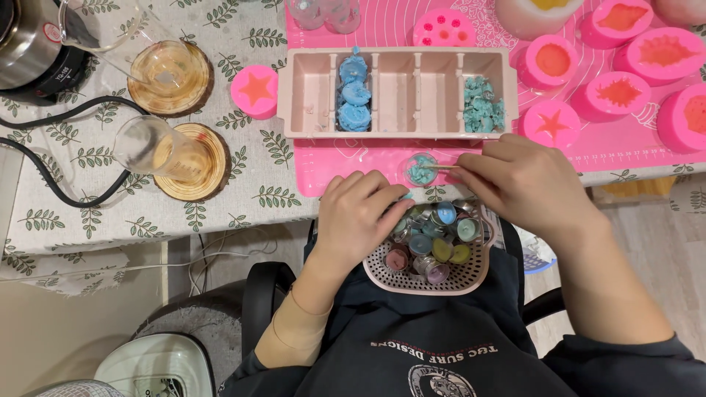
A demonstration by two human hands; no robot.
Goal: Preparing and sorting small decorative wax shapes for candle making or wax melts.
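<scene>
At the table's front edge, on our pink mat, our right hand pinches a thin stick in a small cup; our left hand curls over the basket on our lap.

A small label sits on the side of the steel kettle at the top left corner, a little pale patch with a red mark on the metal wall, just above the black base. Pale printed lettering and a round emblem lie on the dark apron at the bottom centre, below the pink basket.
</scene>
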